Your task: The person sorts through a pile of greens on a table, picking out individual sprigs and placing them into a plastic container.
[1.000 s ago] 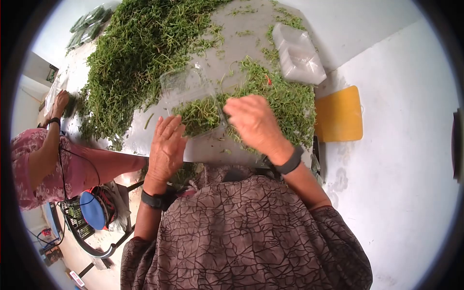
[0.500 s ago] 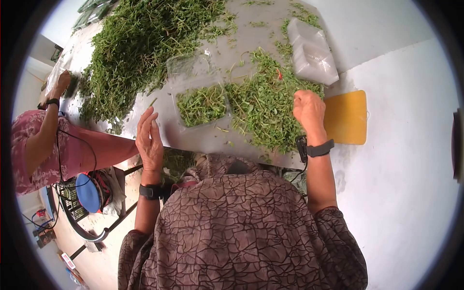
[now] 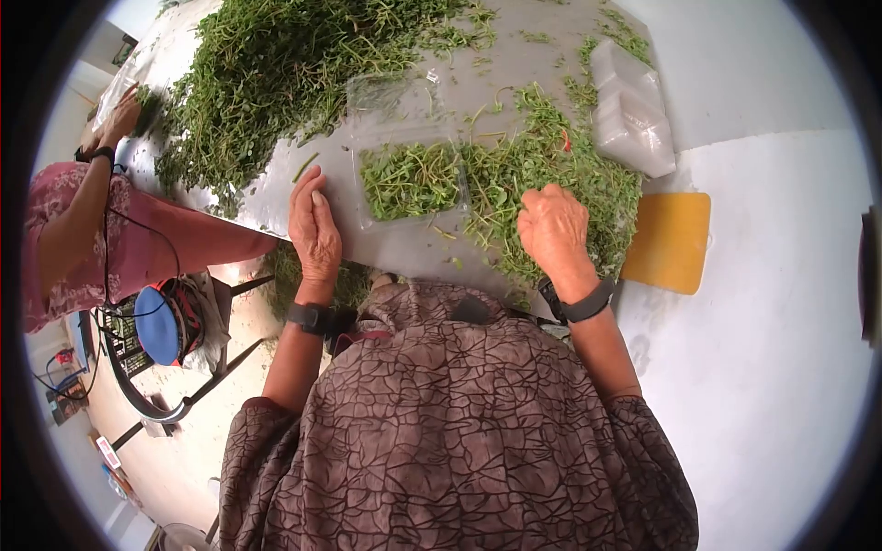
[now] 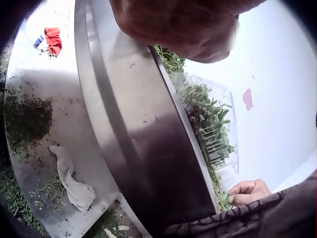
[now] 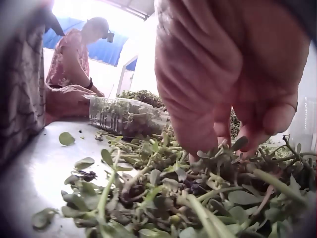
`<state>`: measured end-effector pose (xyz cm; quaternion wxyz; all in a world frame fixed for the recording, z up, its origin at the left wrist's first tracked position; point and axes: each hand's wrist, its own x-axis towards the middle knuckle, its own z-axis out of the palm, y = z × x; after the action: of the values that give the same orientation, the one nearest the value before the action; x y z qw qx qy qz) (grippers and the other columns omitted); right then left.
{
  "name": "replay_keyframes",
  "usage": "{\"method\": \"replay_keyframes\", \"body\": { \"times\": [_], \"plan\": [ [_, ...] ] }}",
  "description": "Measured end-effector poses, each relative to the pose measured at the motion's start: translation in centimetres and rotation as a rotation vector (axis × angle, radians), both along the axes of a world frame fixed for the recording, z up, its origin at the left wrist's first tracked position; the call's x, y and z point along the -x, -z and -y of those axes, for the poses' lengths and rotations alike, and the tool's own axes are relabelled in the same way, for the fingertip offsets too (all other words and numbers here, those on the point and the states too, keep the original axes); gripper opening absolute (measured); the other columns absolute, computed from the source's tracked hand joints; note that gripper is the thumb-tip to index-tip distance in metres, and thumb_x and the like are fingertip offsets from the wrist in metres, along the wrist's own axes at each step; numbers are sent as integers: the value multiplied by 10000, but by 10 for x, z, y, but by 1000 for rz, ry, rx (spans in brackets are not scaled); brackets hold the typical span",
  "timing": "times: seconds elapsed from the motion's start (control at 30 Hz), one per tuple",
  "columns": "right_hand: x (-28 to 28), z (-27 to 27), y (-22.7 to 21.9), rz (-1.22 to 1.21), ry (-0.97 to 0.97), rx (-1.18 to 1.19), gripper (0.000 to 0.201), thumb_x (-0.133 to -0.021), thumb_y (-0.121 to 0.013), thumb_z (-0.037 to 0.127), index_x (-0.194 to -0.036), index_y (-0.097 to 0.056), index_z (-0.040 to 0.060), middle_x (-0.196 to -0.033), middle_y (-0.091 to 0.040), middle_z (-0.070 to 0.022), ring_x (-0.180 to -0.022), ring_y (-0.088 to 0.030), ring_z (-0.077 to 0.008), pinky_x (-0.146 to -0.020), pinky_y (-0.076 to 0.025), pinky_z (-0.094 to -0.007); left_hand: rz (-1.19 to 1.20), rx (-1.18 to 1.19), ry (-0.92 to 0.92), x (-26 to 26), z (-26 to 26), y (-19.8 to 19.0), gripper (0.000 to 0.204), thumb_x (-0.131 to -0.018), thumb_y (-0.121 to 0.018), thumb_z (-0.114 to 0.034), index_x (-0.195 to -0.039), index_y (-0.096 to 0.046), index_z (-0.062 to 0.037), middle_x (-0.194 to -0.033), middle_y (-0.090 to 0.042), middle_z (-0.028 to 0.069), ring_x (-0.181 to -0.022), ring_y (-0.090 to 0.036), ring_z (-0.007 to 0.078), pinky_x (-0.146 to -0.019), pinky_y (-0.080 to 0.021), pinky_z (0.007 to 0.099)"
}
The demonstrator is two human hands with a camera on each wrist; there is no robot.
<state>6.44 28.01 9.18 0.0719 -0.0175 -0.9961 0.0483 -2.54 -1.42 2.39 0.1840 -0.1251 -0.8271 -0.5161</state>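
My left hand [image 3: 316,230] is held edge-up with straight fingers, just left of a clear plastic clamshell box [image 3: 459,197], and holds nothing. The box lies with its lid [image 3: 367,92] folded back, and cut purslane [image 3: 404,182] fills its base. To the right of the box spreads a loose pile of purslane [image 3: 602,197]. My right hand [image 3: 554,230] reaches down into that pile with bent fingers. In the right wrist view, the fingers [image 5: 223,121] and thumb pinch among the stems, and their tips are partly hidden by leaves.
A large heap of purslane [image 3: 257,101] covers the table's far left. Stacked clear boxes [image 3: 634,115] stand at the back right edge. Beyond that edge is a yellow panel [image 3: 669,241]. Another person [image 3: 73,239] works at the left, and a blue round object [image 3: 158,323] sits below.
My right hand moved from the box out to the right, then back left and down into the loose purslane. My left hand shifted slightly away from the box and stays beside it.
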Motion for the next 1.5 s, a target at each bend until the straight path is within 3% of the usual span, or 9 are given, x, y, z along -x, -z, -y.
{"method": "replay_keyframes", "body": {
  "times": [0.2, 0.33, 0.6, 0.77, 0.83, 0.9, 1.0, 1.13, 1.5],
  "plan": [
    [8, -25, -33, -263, 151, 204, 27, -717, -637, 84, -701, -630, 63, -665, -598, -100, -573, -576, -259, -554, -472, -400, 16, 79, -23, -2, -2, -6, 198, -952, -441, -47, -1075, -581, 20, -1206, -574, 168, -1125, -556, 306, -956, -441, 354],
    [14, -4, -37, -114, 137, 185, 165, -756, -700, 188, -790, -644, 37, -700, -621, -92, -602, -586, -209, -559, -474, -378, 9, 113, -33, -3, -1, -2, 223, -976, -417, -82, -1068, -600, 5, -1214, -583, 138, -1127, -562, 257, -955, -441, 330],
    [36, 32, 3, -12, -145, 51, 164, -686, -697, 112, -758, -622, -14, -679, -592, -155, -635, -589, -267, -560, -480, -396, -19, 140, -40, -3, -4, -6, 154, -929, -472, -35, -1008, -597, 8, -1153, -594, 166, -1076, -578, 331, -906, -469, 366],
    [39, 3, -3, 33, -17, 56, 34, -691, -594, 34, -683, -591, 1, -639, -576, -172, -612, -583, -305, -541, -474, -409, -5, 152, -36, -3, -5, -5, 168, -939, -452, -36, -1002, -599, 13, -1169, -594, 150, -1093, -573, 296, -932, -450, 350],
    [37, -14, -19, 36, 40, 115, 24, -695, -586, 29, -686, -593, 8, -646, -581, -164, -618, -585, -313, -539, -469, -415, -24, 150, -33, -4, -6, -5, 128, -914, -488, -21, -979, -593, 12, -1126, -599, 164, -1068, -571, 343, -924, -456, 383],
    [35, -29, -28, -187, 73, 142, 38, -721, -596, 46, -721, -613, 11, -686, -601, -151, -625, -591, -323, -550, -461, -414, -8, 159, -42, -5, -7, -6, 125, -912, -489, -20, -974, -592, 13, -1123, -600, 163, -1071, -567, 347, -930, -452, 387],
    [28, -37, -44, -207, 122, 316, 89, -743, -628, 76, -800, -646, 10, -735, -626, -167, -628, -593, -350, -577, -464, -415, -3, 162, -53, -5, -8, -6, 120, -909, -491, -17, -968, -591, 16, -1116, -602, 161, -1075, -562, 354, -939, -446, 396],
    [21, -27, -63, -12, 327, 589, 153, -765, -667, 96, -881, -668, -3, -725, -635, -173, -574, -568, -273, -593, -451, -355, -10, 158, -61, -5, -8, -4, 118, -907, -493, -17, -964, -591, 16, -1108, -604, 160, -1079, -557, 362, -947, -440, 406],
    [17, -8, -51, 65, 226, 868, 109, -790, -656, 47, -855, -652, -41, -627, -567, -52, -524, -452, -92, -503, -376, -268, 16, 123, -70, -4, -6, -9, 116, -906, -494, -26, -949, -598, 5, -1084, -614, 163, -1040, -574, 348, -900, -459, 396]
  ]
}}
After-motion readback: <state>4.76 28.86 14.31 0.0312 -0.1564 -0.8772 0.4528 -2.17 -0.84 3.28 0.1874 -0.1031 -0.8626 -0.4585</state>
